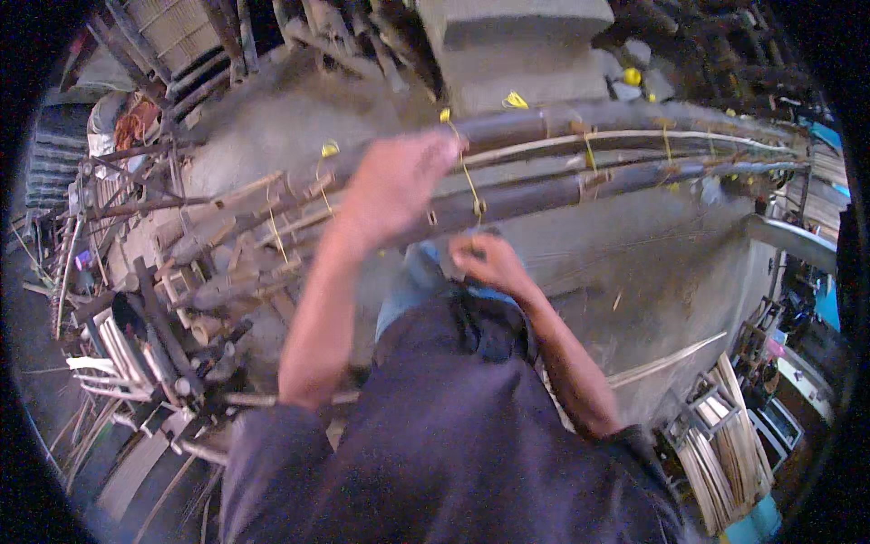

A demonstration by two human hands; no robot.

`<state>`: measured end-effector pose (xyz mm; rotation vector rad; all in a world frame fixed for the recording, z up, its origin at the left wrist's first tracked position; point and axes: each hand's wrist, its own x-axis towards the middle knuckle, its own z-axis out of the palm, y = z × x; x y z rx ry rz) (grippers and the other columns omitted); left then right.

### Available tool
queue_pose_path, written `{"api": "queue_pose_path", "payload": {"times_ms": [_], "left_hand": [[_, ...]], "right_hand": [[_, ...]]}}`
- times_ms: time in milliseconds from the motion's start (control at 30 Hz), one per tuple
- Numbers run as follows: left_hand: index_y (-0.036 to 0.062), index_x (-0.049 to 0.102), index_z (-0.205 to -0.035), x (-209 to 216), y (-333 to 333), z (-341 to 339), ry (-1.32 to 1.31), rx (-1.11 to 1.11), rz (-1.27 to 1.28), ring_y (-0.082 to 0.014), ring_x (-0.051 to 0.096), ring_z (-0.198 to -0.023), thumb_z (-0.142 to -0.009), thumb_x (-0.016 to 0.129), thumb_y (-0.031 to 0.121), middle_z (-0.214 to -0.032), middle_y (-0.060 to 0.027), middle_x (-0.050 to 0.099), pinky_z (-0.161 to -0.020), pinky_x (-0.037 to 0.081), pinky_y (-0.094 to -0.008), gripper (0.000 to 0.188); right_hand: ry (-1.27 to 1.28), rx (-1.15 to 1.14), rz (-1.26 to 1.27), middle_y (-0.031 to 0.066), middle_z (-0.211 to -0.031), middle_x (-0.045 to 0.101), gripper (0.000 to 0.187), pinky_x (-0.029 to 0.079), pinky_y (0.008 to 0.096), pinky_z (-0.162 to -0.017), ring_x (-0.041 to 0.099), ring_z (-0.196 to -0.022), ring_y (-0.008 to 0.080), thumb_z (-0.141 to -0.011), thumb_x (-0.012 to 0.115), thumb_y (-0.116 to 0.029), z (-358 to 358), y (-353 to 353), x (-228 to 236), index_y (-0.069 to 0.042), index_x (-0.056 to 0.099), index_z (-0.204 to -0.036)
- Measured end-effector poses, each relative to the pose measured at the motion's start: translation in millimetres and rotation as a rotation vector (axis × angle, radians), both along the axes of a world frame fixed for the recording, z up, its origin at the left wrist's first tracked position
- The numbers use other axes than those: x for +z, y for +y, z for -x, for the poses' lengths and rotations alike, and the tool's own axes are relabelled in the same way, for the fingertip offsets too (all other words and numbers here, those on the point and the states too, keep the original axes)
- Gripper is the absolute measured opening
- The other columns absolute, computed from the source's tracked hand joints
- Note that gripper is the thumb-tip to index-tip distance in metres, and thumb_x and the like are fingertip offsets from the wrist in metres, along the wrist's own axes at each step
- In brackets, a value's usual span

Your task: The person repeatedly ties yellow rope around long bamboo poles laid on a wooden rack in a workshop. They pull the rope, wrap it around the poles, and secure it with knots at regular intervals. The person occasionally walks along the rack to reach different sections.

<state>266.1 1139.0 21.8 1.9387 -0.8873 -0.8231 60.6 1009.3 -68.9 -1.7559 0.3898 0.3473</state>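
Observation:
Two long dark bamboo poles cross in front of me, a far pole (507,127) and a near pole (535,196), with a pale thin strip (535,145) between them. Thin yellow string (469,181) spans from one pole to the other. Over the poles, just left of this string, is my left hand (396,186); motion smears its fingers, so its grip is unclear. My right hand (494,263) is closer to my body, below the string's lower end, with its fingers curled together. What it pinches, if anything, is too small to make out.
More yellow ties (666,143) sit along the poles. Wooden frames and bamboo pieces (154,349) crowd the left. On the right lie bundled pale strips (716,471) and a cluttered bench (802,385). A yellow round object (632,77) rests beyond the poles.

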Motion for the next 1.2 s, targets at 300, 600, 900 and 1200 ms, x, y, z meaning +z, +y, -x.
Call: {"api": "queue_pose_path", "payload": {"times_ms": [300,600,900,1200], "left_hand": [[0.0068,0.068,-0.090,-80,-21,26,-0.478,0.271,-0.159,-0.0333,0.067,-0.078,-0.092,0.056,0.028,-0.079,-0.0154,0.068,-0.074,0.050,-0.0476,0.024],[0.0059,0.068,-0.091,-73,-33,28,-0.438,0.246,-0.225,-0.0396,0.065,-0.079,-0.092,0.054,0.024,-0.085,-0.0185,0.068,-0.073,0.052,-0.0485,0.023],[0.0062,0.070,-0.096,-71,-24,30,-0.385,0.347,-0.208,-0.0410,0.064,-0.077,-0.094,0.054,0.029,-0.081,-0.0224,0.065,-0.072,0.050,-0.0496,0.028],[0.0055,0.069,-0.093,-56,-27,28,-0.370,0.341,-0.233,-0.0405,0.064,-0.075,-0.093,0.055,0.027,-0.077,-0.0230,0.065,-0.070,0.050,-0.0496,0.026]], "right_hand": [[-0.953,0.575,0.573,0.0133,-0.071,0.060,0.026,0.045,0.0370,-0.060,0.061,-0.068,0.0265,-0.089,0.060,-0.025,-208,11,243,0.000,0.067,-0.088],[0.017,0.420,0.954,0.0120,-0.093,0.072,0.050,0.053,0.0421,-0.084,0.069,-0.090,0.0300,-0.083,0.055,-0.056,-279,-101,-70,-0.011,0.074,-0.092],[0.215,0.672,0.993,0.0059,-0.068,0.068,0.029,0.052,0.0373,-0.061,0.061,-0.057,0.0173,-0.083,0.065,-0.034,-250,-60,50,-0.007,0.070,-0.074],[-0.047,0.397,0.391,0.0147,-0.076,0.068,0.036,0.048,0.0369,-0.067,0.063,-0.074,0.0239,-0.085,0.065,-0.038,-219,-83,38,-0.003,0.070,-0.077]]}}
